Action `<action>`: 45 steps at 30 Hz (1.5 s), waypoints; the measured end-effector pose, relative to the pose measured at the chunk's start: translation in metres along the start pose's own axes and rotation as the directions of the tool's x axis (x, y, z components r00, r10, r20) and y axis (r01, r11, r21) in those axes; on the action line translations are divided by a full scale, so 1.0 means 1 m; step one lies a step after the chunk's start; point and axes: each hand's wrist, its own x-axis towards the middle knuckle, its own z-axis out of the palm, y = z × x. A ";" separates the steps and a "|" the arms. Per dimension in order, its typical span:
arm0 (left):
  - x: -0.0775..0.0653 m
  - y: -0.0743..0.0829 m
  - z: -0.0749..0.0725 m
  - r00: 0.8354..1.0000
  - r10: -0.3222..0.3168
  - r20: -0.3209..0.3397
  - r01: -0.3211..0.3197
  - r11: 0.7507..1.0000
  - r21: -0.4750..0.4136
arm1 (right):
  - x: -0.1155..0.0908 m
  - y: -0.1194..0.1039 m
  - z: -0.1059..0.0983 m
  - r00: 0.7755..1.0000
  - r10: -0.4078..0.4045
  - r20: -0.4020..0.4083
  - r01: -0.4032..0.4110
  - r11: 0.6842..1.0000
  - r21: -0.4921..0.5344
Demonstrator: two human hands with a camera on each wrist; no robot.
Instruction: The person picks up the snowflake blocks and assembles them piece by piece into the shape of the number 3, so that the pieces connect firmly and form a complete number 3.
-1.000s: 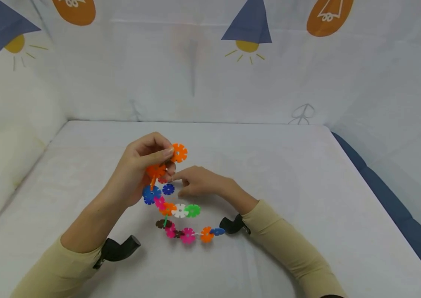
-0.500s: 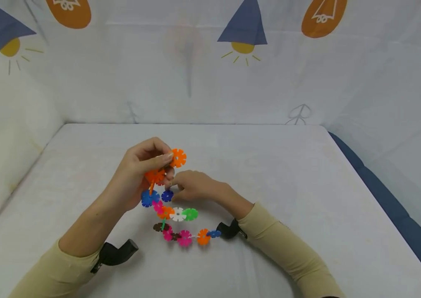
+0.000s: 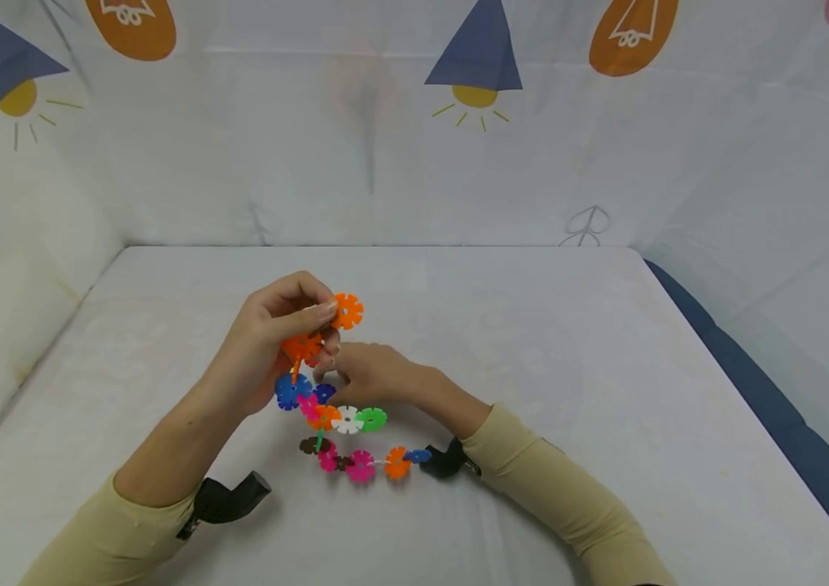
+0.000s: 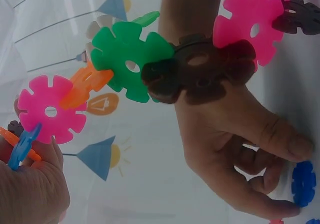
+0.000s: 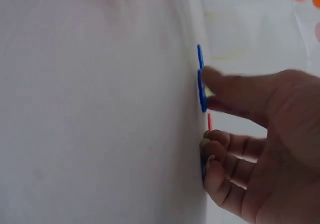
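Note:
My left hand (image 3: 268, 342) pinches an orange snowflake disc (image 3: 348, 311) between thumb and fingers, raised above the table. A linked chain of notched plastic discs hangs from this grip, with a green disc (image 4: 132, 62), a dark brown disc (image 4: 200, 72) and a pink disc (image 4: 250, 27) close to the left wrist camera. My right hand (image 3: 381, 374) is low at the tabletop, behind the chain. Its thumb and index finger pinch the edges of a blue disc (image 4: 304, 184). The other fingers are curled near the table in the right wrist view.
White cloth covers the table (image 3: 568, 366). Near the right fingers lie another blue disc (image 5: 200, 55) and a red disc (image 5: 209, 121), seen edge-on. The chain's end, a blue disc (image 3: 418, 456), is beside the black camera (image 3: 445, 458) on the right wrist.
My right hand has closed in on the loose blue disc, which has shifted slightly toward me with the fingers. My left hand still holds the chain in nearly the same place.

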 end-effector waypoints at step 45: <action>0.003 0.002 -0.005 0.996 -0.027 -0.080 0.029 0.999 0.022 | -0.047 0.018 -0.067 0.939 -0.132 -0.318 0.248 0.898 0.362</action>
